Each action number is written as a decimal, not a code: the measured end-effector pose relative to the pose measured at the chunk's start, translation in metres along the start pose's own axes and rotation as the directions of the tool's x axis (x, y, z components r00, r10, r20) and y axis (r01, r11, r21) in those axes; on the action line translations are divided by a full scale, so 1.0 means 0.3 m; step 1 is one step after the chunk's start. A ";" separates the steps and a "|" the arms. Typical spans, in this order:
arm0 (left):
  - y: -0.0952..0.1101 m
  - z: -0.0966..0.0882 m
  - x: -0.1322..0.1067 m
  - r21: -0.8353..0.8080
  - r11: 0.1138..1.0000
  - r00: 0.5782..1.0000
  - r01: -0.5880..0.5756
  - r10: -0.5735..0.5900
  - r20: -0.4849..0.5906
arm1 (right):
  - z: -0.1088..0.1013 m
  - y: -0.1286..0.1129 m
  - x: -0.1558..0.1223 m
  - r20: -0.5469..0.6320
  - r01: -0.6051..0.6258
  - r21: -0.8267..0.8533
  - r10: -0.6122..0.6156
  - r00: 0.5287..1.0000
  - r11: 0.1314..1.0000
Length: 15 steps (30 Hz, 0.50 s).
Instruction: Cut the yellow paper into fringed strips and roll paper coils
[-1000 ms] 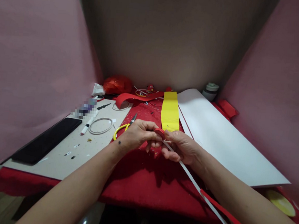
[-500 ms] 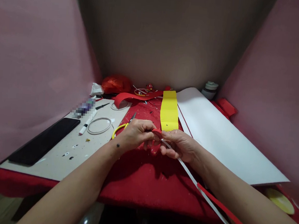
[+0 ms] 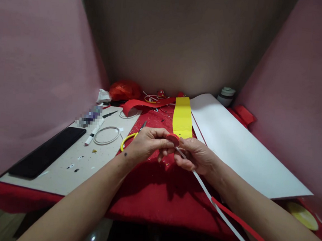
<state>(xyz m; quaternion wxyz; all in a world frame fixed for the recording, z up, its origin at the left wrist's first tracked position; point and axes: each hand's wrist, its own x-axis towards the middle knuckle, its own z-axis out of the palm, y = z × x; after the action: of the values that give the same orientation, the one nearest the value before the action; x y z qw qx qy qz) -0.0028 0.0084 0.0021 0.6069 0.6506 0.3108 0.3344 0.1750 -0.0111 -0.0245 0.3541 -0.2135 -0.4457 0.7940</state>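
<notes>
My left hand (image 3: 148, 143) pinches a small red rolled coil of corrugated paper (image 3: 172, 138) between thumb and fingers. My right hand (image 3: 195, 156) is closed just right of it, gripping the long strip (image 3: 220, 210) that feeds into the coil. The strip is white on one side and red on the other, and trails down to the lower right. Both hands hover over the red felt cloth (image 3: 149, 194). Yellow-handled scissors (image 3: 130, 137) lie just left of my left hand.
A yellow corrugated sheet (image 3: 182, 118), a red corrugated strip (image 3: 140, 105) and a big white sheet (image 3: 239, 149) lie behind the hands. At the left are a grey board (image 3: 62, 172) with a black phone (image 3: 47, 150), a marker (image 3: 91, 135) and a white ring (image 3: 107, 135). Pink walls close both sides.
The red coil has turned a little between my fingers so its round face shows, and the trailing strip has shifted slightly. Both hands stay in the same place.
</notes>
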 end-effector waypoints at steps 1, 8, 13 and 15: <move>0.003 0.001 0.000 0.020 1.000 1.000 0.009 -0.009 -0.011 | -0.001 0.001 0.001 0.001 0.001 -0.003 -0.001 1.000 1.000; 0.010 -0.022 0.002 0.174 0.985 1.000 0.010 -0.009 -0.002 | 0.020 -0.015 -0.003 -0.024 -0.042 -0.029 0.041 0.999 0.999; 0.003 -0.041 0.005 0.376 0.925 0.998 -0.061 0.051 0.036 | 0.025 -0.017 -0.008 -0.037 -0.073 -0.021 0.072 0.997 0.997; 0.003 -0.043 0.006 0.481 0.868 0.992 -0.125 0.107 0.064 | 0.016 -0.008 -0.007 -0.075 -0.091 -0.028 0.089 0.993 0.995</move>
<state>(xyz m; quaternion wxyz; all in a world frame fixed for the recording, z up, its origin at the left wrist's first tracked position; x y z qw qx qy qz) -0.0123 0.0171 0.0036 0.4090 0.8050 0.3342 0.2701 0.1739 -0.0145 -0.0199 0.3307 -0.2679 -0.4346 0.7937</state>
